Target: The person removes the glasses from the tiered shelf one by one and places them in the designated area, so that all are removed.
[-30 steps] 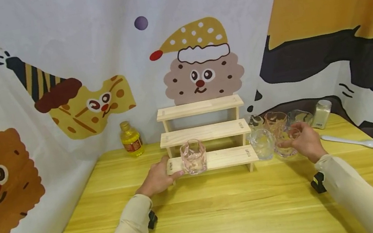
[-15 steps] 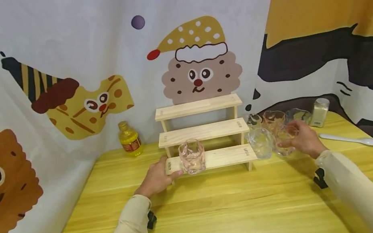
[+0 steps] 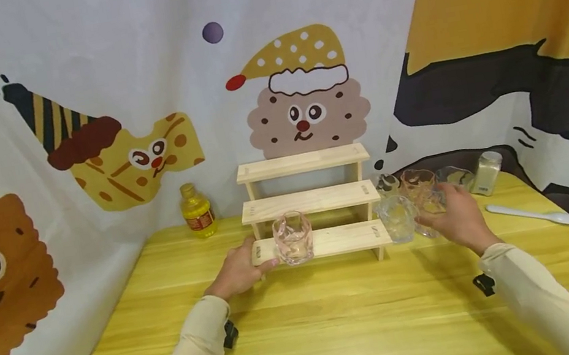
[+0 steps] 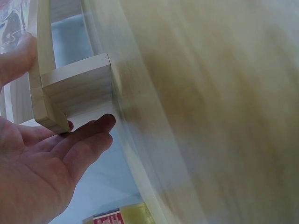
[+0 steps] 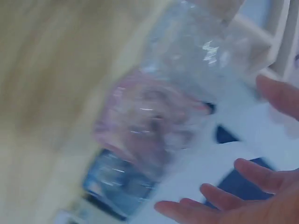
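Observation:
My left hand grips the left end of the three-tier wooden shelf at its lowest step. In the left wrist view, the thumb lies over the board and the fingers pass beside the wooden leg. A pink-tinted glass stands on that step near the thumb. To the right of the shelf, my right hand is close to a group of tumblers, fingers spread, nothing between them. Nearest are a clear glass and a pink glass, which the hand partly hides in the head view.
Behind the front tumblers stand another pink glass and a clear glass. A jar with pale contents and a white spoon are at the right. A yellow oil bottle stands left of the shelf on the wooden table.
The right hand's fingers have come away from round the front pink glass, which sits slightly further left, closer to the clear one. My left hand keeps its place on the shelf.

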### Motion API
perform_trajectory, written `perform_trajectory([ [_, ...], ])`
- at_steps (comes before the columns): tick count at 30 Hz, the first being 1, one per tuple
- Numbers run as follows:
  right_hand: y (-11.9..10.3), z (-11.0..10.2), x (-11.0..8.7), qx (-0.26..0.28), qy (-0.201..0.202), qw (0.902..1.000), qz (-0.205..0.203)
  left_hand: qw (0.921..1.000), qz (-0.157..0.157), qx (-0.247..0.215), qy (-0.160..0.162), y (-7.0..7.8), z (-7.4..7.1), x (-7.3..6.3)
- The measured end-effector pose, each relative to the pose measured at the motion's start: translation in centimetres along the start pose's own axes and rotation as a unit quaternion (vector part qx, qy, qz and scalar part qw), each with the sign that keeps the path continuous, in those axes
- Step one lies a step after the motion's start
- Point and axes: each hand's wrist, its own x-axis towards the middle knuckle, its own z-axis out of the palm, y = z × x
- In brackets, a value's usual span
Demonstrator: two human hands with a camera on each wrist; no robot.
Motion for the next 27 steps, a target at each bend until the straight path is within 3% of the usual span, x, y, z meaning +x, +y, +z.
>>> perform_trajectory([
  [4, -2.9, 0.4, -1.5, 0.003, 0.054, 0.9971, -0.054, 1.0000, 0.005, 0.004, 0.004, -0.1, 0.1, 0.1],
  [10, -6.8, 2.5, -3.1, 0.022, 0.063, 0.9853, -0.158, 1.0000, 0.004, 0.004, 0.004, -0.3, 0.2, 0.1],
  [15, -10.5, 4.9, -4.0, 0.052, 0.018, 0.9793, -0.195, 1.0000, 0.006, 0.007, 0.001, -0.2, 0.1, 0.0],
  [20, -13.6, 7.4, -3.7, 0.128, -0.045, 0.9685, -0.209, 0.9998, 0.001, 0.021, 0.005, -0.2, 0.0, 0.2],
  [27, -16.3, 9.9, -2.5, 0.286, -0.158, 0.9347, -0.139, 0.9999, 0.005, 0.016, 0.003, -0.1, 0.1, 0.1],
])
